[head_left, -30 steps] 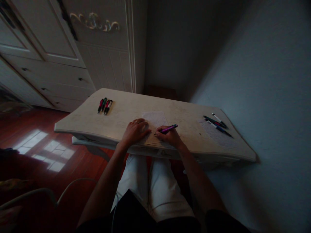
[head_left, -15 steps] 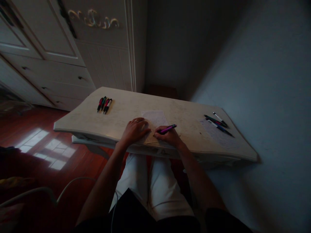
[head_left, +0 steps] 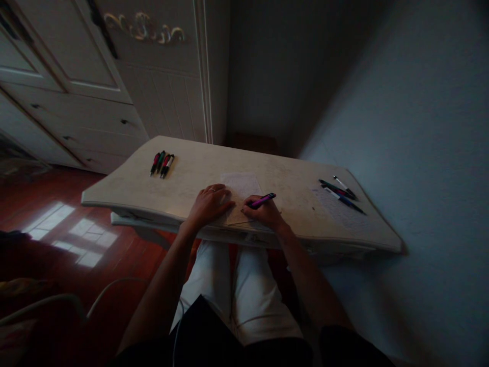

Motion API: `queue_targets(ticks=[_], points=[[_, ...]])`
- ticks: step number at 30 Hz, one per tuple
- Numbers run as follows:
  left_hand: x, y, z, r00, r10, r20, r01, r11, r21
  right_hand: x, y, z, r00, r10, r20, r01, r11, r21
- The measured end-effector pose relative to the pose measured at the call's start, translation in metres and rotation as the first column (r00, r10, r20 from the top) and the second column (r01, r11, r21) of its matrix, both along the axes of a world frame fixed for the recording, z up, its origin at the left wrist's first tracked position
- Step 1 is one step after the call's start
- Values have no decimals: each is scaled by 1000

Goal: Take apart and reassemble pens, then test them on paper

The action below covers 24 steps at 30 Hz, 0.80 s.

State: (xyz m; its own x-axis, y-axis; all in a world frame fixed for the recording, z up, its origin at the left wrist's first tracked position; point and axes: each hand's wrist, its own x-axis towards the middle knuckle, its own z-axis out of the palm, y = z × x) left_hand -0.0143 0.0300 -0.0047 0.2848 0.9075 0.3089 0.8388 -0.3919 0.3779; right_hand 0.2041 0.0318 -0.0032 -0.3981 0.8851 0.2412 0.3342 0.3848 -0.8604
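Note:
My right hand (head_left: 264,211) is closed around a purple pen (head_left: 262,200), its tip down at a sheet of paper (head_left: 242,184) in front of me. Faint writing covers the sheet, though the words are too dim to read. Flat on the paper's left side rests my left hand (head_left: 212,204), fingers stretched out and a ring on one of them. Both hands are near the front edge of the pale table (head_left: 194,153), and they hide the lower part of the sheet.
Several pens (head_left: 162,164) lie side by side at the table's left. On the right, more pens (head_left: 344,198) lie on and beside a second written sheet (head_left: 340,214). A white cabinet (head_left: 164,97) stands behind, and a wall (head_left: 431,153) borders the right side.
The whole view has shifted very slightly. My right hand and the purple pen have barely moved over the paper; my left hand stays flat on it.

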Motion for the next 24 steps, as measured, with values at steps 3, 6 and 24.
queue_targets(ticks=[3,6,24], points=[[0,-1,0,1000,7,-9,-7,1000,0,0,1,0,1000,15,3,-15,1000,-3],[0,0,0,1000,4,-10,-4,1000,-2,0,1,0,1000,-6,2,6,1000,18],[0,1,-2,1000,-2,21,2,1000,8,3,-3,3,989,-118,-88,114,992,-48]])
